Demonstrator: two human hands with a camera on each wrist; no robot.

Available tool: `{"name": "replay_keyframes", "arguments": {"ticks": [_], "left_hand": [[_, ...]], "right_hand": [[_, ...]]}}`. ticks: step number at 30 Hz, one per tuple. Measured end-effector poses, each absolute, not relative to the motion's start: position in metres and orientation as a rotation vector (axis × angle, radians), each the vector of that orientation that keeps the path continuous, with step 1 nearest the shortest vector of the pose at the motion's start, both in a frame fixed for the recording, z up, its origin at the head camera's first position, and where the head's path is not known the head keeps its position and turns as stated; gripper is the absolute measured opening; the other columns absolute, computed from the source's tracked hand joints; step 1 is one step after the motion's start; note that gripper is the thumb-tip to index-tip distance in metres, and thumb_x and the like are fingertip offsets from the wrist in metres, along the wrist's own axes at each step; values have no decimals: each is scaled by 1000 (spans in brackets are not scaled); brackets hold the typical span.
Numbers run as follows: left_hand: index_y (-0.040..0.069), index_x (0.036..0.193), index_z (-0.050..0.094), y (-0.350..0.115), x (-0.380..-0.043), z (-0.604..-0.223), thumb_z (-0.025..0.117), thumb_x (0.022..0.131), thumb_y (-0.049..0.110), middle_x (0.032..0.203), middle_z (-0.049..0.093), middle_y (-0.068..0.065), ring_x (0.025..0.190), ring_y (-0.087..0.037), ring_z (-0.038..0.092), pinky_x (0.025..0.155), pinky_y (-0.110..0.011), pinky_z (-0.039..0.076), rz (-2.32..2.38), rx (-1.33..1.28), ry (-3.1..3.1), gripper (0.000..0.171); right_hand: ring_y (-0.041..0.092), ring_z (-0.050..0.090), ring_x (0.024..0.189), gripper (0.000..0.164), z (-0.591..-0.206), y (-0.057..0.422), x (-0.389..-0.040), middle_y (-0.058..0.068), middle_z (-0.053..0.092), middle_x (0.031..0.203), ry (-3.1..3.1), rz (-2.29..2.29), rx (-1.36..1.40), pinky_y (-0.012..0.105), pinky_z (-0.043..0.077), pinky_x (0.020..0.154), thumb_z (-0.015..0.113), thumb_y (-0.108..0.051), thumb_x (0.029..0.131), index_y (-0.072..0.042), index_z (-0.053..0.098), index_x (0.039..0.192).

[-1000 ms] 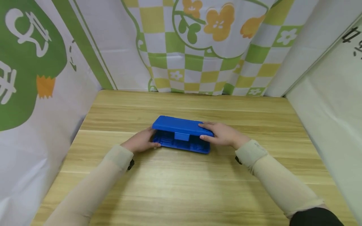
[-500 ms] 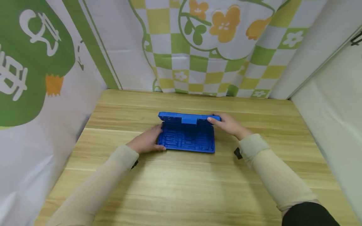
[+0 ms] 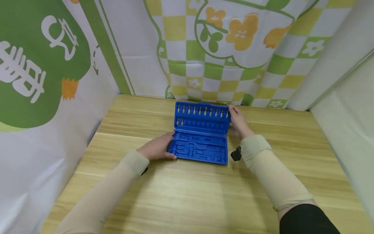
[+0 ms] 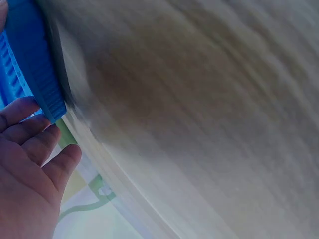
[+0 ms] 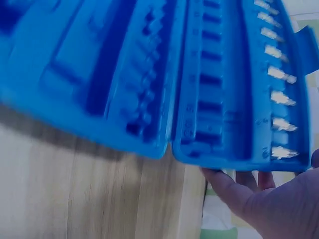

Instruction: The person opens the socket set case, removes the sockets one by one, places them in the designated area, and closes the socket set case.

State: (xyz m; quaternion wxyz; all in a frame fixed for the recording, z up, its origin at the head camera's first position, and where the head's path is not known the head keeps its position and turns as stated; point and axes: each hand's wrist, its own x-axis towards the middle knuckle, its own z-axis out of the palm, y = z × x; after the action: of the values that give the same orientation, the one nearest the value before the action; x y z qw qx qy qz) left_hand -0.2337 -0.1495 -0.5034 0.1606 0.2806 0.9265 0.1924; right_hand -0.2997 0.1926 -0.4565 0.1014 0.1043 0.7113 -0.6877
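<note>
A blue screwdriver bit case lies unfolded on the wooden table in the head view. Its lid stands raised at the back, with a full row of silver bits along the top and two more bits below at the left. The base shows moulded recesses with nothing in them. My left hand holds the base's left end, thumb at the front corner and fingers farther back. With my right hand I grip the lid's right edge; in the right wrist view, fingers reach behind it.
The wooden table stretches in front and to both sides. A patterned curtain hangs close behind the lid, and white sheeting walls in the sides. A black device sits at my right wrist.
The lid has swung up and back from nearly closed, raised by my right hand, and the bits inside came into view. My left hand has stayed at the base's left end.
</note>
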Motion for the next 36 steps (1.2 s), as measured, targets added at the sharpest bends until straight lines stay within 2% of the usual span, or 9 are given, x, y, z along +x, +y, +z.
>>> {"name": "replay_keyframes", "arguments": {"ticks": [4, 6, 9, 11, 19, 23, 27, 31, 36], "left_hand": [[-9, 151, 43, -148, -234, -502, 82, 88, 46, 166, 24, -24, 151, -39, 29, 122, -46, 24, 538, 792, 2646, 93], [-9, 151, 42, -147, -234, -501, 82, 88, 46, 166, 24, -25, 151, -40, 29, 122, -46, 24, 537, 790, 2645, 94], [-10, 151, 41, -146, -234, -500, 82, 88, 47, 166, 24, -25, 151, -39, 29, 122, -46, 23, 533, 792, 2653, 94], [-10, 151, 42, -146, -234, -500, 82, 88, 46, 165, 24, -26, 151, -39, 29, 122, -46, 23, 532, 795, 2654, 94], [-10, 153, 38, -149, -230, -500, 83, 87, 48, 165, 25, -26, 151, -39, 28, 122, -45, 23, 523, 790, 2640, 99], [-11, 152, 38, -149, -227, -502, 84, 86, 47, 164, 27, -27, 150, -40, 31, 122, -46, 25, 544, 794, 2643, 100], [-10, 150, 42, -149, -225, -504, 84, 86, 47, 163, 28, -27, 149, -40, 33, 121, -46, 26, 534, 783, 2653, 95], [-9, 148, 47, -149, -222, -502, 84, 86, 47, 164, 28, -25, 149, -38, 33, 121, -45, 27, 516, 771, 2657, 91], [-8, 147, 49, -149, -220, -500, 84, 86, 48, 165, 28, -23, 150, -37, 32, 121, -44, 27, 495, 758, 2665, 90]], "right_hand": [[32, 20, 154, 55, -458, 191, -305, 9, 12, 172, 2131, -2047, 387, 53, 32, 117, 30, -26, 114, -11, 19, 167], [30, 34, 148, 53, -460, 193, -307, 12, 21, 170, 2141, -2039, 431, 45, 42, 111, 30, -23, 114, -10, 23, 165], [21, 55, 122, 51, -462, 197, -310, 16, 33, 164, 2107, -2053, 468, 29, 51, 90, 30, -19, 114, -4, 28, 163], [15, 57, 106, 51, -462, 200, -311, 18, 37, 162, 2061, -2052, 467, 24, 50, 80, 29, -19, 114, -2, 30, 162], [22, 51, 122, 57, -462, 212, -315, 18, 30, 165, 1825, -2019, 496, 31, 41, 110, 23, -28, 114, 2, 24, 162], [18, 54, 107, 59, -464, 214, -318, 18, 45, 145, 1821, -1995, 519, 26, 48, 100, 26, -32, 114, 5, 28, 159], [15, 52, 97, 59, -468, 213, -320, 9, 48, 121, 1822, -1955, 522, 19, 51, 82, 29, -32, 113, 7, 30, 158], [14, 51, 95, 59, -474, 213, -320, 8, 47, 119, 1807, -1930, 531, 17, 49, 76, 30, -30, 113, 7, 26, 159], [14, 51, 99, 59, -480, 213, -320, 9, 47, 123, 1848, -1885, 498, 19, 50, 82, 29, -29, 113, 8, 24, 160]]}}
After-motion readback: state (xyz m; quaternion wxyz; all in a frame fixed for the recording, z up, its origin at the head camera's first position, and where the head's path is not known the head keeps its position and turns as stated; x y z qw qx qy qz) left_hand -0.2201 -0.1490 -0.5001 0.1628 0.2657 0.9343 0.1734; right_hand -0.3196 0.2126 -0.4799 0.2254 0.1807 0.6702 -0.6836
